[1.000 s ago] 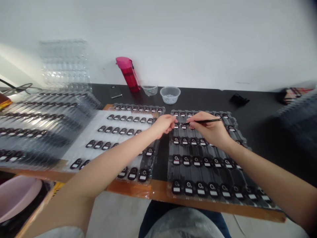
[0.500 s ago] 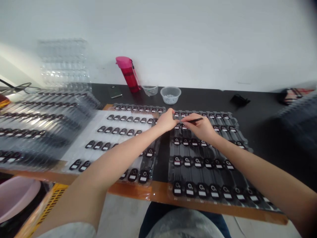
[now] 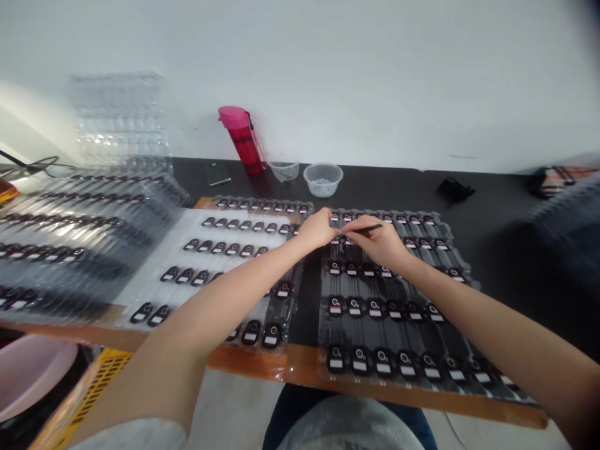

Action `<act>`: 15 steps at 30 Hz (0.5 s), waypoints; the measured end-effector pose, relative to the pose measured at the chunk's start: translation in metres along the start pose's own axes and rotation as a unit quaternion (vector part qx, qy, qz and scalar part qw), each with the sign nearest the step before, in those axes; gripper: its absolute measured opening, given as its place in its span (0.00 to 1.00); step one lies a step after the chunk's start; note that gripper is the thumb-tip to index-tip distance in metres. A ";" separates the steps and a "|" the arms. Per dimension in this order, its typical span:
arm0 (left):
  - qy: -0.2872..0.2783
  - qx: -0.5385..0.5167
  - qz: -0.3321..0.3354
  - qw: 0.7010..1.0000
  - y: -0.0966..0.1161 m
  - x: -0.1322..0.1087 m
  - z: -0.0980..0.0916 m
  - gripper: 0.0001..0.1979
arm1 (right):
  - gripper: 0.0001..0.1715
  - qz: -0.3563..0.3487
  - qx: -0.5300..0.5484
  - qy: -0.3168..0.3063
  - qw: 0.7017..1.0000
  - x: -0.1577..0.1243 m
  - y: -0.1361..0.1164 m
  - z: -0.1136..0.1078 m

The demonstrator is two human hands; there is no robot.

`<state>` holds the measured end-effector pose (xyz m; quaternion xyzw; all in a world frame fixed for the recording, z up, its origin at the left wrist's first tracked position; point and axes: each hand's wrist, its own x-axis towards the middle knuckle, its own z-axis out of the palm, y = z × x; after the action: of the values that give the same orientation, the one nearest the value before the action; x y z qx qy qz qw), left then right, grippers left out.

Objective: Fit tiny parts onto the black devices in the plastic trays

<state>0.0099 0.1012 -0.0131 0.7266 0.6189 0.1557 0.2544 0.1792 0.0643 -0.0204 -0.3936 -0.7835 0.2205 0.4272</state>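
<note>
Over the back left part of the right tray (image 3: pixel 407 287), my right hand (image 3: pixel 377 240) is closed on a thin black tool (image 3: pixel 369 229), its tip pointing left. My left hand (image 3: pixel 319 229) is at the tray's left edge with its fingers pressed together, meeting the tool's tip; anything small between its fingertips is hidden. Rows of small black parts with white labels (image 3: pixel 355 305) sit in the clear tray beneath. Another tray (image 3: pixel 293 306) of like parts, partly over white sheets, lies under my left forearm.
Behind the hands stand a clear bowl of small pale pieces (image 3: pixel 323 181), another clear bowl (image 3: pixel 284 170) and a pink bottle (image 3: pixel 244 140). Stacked trays (image 3: pixel 107 250) fill the left; more stacked trays (image 3: pixel 572 219) stand right. A black object (image 3: pixel 454 189) lies at the back.
My left hand has shifted very slightly to the right, closer to the tool's tip. My right hand keeps its grip on the tool, nearly unmoved.
</note>
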 end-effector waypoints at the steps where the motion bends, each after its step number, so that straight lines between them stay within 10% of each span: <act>1: 0.000 0.003 -0.001 1.000 0.000 0.000 0.000 0.25 | 0.07 -0.001 0.001 -0.001 1.000 0.000 0.000 0.000; 15: -0.002 0.004 0.010 1.000 -0.002 0.000 0.000 0.24 | 0.08 -0.008 0.000 -0.010 1.000 0.000 0.002 0.001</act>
<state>0.0085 0.1014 -0.0144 0.7342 0.6114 0.1543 0.2515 0.1795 0.0657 -0.0225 -0.3854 -0.7906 0.2212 0.4213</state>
